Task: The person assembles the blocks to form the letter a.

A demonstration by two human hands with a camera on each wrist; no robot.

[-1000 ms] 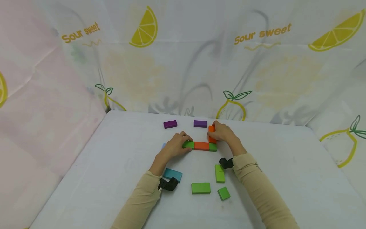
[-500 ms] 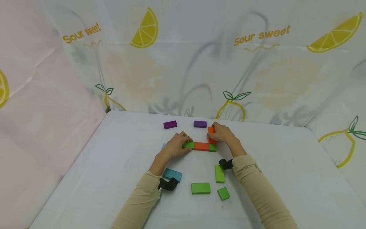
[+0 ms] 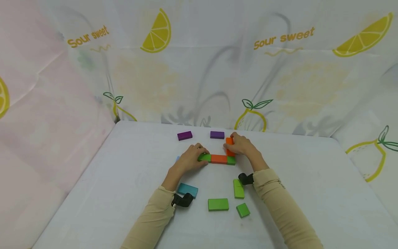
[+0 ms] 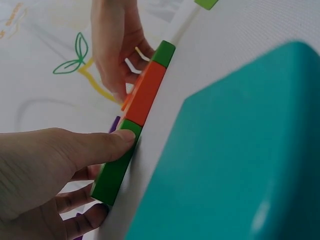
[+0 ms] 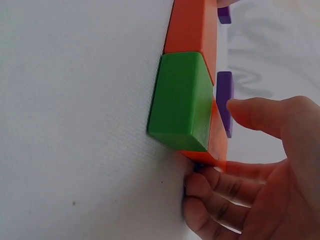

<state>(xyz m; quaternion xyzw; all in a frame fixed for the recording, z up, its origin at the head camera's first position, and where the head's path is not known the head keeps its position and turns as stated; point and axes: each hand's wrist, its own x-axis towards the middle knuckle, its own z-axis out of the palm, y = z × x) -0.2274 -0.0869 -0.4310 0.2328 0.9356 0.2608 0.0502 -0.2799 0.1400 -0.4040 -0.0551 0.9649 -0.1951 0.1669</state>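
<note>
A row of blocks lies across the white table: a long green block, an orange-red block (image 3: 219, 159) and a short green block (image 5: 180, 100). At the row's left end my left hand (image 3: 191, 157) grips the long green block (image 4: 115, 167), thumb on its near face and fingers behind. Another orange block (image 3: 229, 147) extends back from behind the short green one. My right hand (image 3: 242, 144) is around this orange block, its fingers along the right side. In the right wrist view its thumb (image 5: 260, 115) stands apart from the block.
Two purple blocks (image 3: 217, 135) lie behind the row. Nearer me are a teal block (image 3: 188, 190), a light green block (image 3: 238, 188), a green block (image 3: 218, 204) and a small green block (image 3: 243, 210). A light blue block shows partly behind my left hand. Patterned cloth (image 3: 199, 69) hangs behind.
My right thumb has come away to the left from the orange block's side. The left hand and the row have stayed in place.
</note>
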